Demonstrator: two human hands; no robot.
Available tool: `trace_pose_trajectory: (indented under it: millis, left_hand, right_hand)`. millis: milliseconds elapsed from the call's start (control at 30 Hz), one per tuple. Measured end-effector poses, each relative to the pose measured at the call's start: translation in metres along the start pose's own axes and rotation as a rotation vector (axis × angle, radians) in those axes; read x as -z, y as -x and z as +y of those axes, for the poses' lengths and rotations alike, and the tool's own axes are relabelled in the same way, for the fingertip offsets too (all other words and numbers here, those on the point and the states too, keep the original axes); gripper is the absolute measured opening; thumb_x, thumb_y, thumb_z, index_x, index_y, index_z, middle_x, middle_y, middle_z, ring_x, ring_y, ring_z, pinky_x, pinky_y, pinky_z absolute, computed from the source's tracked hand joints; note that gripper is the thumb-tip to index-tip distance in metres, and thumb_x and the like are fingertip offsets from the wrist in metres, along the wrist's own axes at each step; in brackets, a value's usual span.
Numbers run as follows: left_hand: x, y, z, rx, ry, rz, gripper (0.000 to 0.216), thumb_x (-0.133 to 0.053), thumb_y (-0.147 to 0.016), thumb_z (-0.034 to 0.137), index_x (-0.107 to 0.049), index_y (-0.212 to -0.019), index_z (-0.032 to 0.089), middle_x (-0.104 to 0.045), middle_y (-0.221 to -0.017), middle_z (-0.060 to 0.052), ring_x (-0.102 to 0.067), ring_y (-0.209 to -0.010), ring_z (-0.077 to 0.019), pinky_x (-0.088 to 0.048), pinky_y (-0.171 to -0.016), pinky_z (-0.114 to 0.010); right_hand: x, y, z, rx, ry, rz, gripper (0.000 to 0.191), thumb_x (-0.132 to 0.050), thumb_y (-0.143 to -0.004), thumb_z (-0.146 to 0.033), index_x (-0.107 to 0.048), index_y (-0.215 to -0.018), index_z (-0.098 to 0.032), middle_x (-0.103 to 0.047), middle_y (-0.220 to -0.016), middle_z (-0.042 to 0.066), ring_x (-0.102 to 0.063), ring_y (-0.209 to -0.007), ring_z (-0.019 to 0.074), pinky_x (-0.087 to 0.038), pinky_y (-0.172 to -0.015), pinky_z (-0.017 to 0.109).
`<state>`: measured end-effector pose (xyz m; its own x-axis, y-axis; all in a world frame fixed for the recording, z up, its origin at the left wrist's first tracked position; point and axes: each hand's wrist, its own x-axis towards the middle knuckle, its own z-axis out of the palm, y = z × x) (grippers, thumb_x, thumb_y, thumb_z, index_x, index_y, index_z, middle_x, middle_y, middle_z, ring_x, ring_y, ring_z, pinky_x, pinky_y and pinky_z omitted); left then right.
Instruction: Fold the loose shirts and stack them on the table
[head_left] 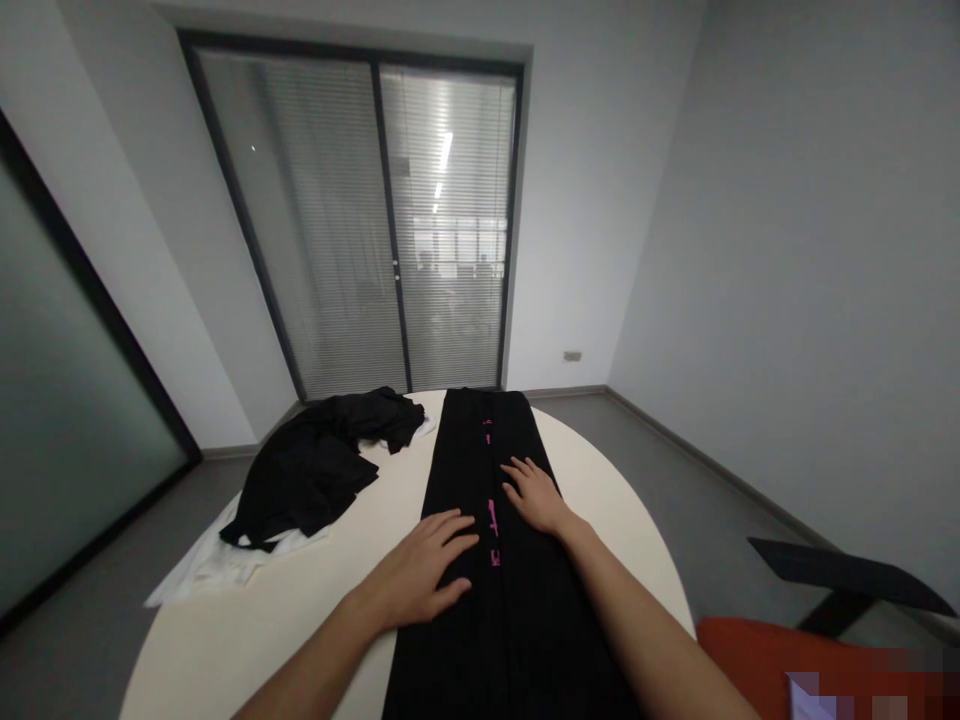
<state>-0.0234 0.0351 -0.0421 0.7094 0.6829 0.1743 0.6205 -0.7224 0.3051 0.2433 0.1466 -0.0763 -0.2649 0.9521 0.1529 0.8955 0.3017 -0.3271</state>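
Note:
A long black garment (469,470) with pink markings down its middle lies flat across the round table, folded into a narrow strip; its exact kind I cannot tell. On its left part rests my left hand (427,565), fingers stretched and apart. My right hand (534,493) lies farther up on the right part, its fingers spread on the cloth. Neither hand grips anything. The garment's near end runs out of view at the bottom.
The pale round table (360,580) carries a crumpled black cloth (307,470) at the left, partly over a white cloth (217,560). A red chair (757,650) with a black armrest (840,570) stands at the lower right. Beyond are glass panels with blinds (450,230).

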Motion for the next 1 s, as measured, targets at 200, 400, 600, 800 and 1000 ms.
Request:
trace_pose_trajectory:
  millis: [200, 400, 600, 800, 1000]
  left_hand:
    - [0.016, 0.004, 0.036, -0.092, 0.049, -0.142, 0.050, -0.075, -0.075, 0.061, -0.066, -0.110, 0.027, -0.066, -0.105, -0.002, -0.062, -0.095, -0.0228, -0.048, -0.087, -0.035]
    - [0.010, 0.005, 0.043, -0.145, 0.094, -0.230, 0.036, -0.076, -0.080, 0.045, -0.070, -0.114, 0.035, -0.066, -0.101, 0.001, -0.064, -0.094, -0.0201, -0.048, -0.084, -0.030]
    - [0.007, 0.007, 0.041, -0.167, 0.309, -0.231, 0.020, -0.071, -0.081, 0.023, -0.074, -0.100, 0.029, -0.066, -0.097, 0.003, -0.064, -0.090, -0.0139, -0.048, -0.082, -0.022]
    - [0.003, 0.007, 0.048, -0.180, 0.296, -0.314, 0.018, -0.076, -0.080, 0.031, -0.076, -0.098, 0.034, -0.066, -0.099, 0.003, -0.065, -0.095, -0.0177, -0.041, -0.099, -0.037]
    - [-0.003, 0.005, 0.059, -0.282, 0.379, -0.317, 0.010, -0.070, -0.086, 0.023, -0.076, -0.093, 0.025, -0.066, -0.084, 0.001, -0.064, -0.078, -0.0127, -0.047, -0.079, -0.021]
  right_hand:
    - [0.011, 0.020, 0.004, 0.220, -0.186, 0.023, 0.039, -0.057, -0.092, -0.038, -0.066, -0.128, -0.026, -0.059, -0.138, 0.008, -0.050, -0.131, 0.0237, -0.034, -0.115, 0.042]
    - [0.018, 0.023, -0.003, 0.325, -0.204, -0.074, 0.039, -0.052, -0.093, -0.025, -0.066, -0.129, -0.032, -0.051, -0.146, 0.005, -0.043, -0.137, 0.0233, -0.030, -0.117, 0.043]
    - [0.020, 0.026, -0.009, 0.320, -0.244, -0.116, 0.035, -0.055, -0.089, -0.020, -0.071, -0.117, -0.031, -0.053, -0.144, 0.004, -0.047, -0.134, 0.0240, -0.023, -0.119, 0.049]
    - [0.025, 0.027, -0.013, 0.344, -0.299, -0.144, 0.023, -0.060, -0.083, -0.015, -0.075, -0.097, -0.026, -0.056, -0.139, 0.006, -0.050, -0.131, 0.0240, -0.033, -0.114, 0.045]
    - [0.029, 0.029, -0.019, 0.412, -0.321, -0.176, 0.022, -0.064, -0.073, -0.010, -0.075, -0.088, -0.023, -0.055, -0.138, 0.007, -0.049, -0.131, 0.0264, -0.034, -0.113, 0.045]
